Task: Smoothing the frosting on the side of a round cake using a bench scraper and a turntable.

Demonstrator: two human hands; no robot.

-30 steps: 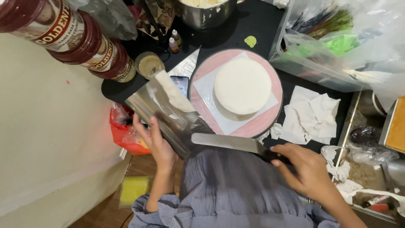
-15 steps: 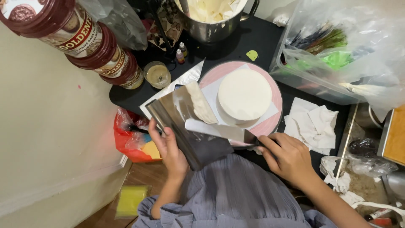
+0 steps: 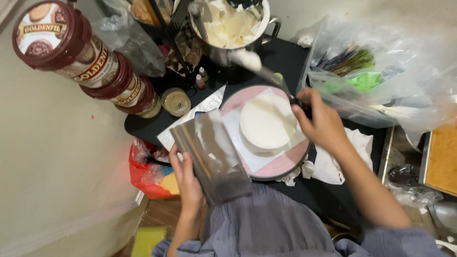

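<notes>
Right hand [image 3: 323,124] grips a spatula [image 3: 266,71] loaded with frosting from the pot [image 3: 228,28]; left hand [image 3: 188,178] clamps a metal scraper [image 3: 212,154]. Cake [image 3: 265,124] on the pink turntable [image 3: 281,166] looks coated, smoothing probably left.

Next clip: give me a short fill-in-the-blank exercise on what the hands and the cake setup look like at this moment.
1. The left hand holds a flat metal ____.
2. The right hand holds a spatula whose tip carries white ____.
3. The white cake sits on a round ____ turntable.
4. The metal bowl of frosting stands ____ the cake, farther from the person.

Missing words: scraper; frosting; pink; behind
</notes>
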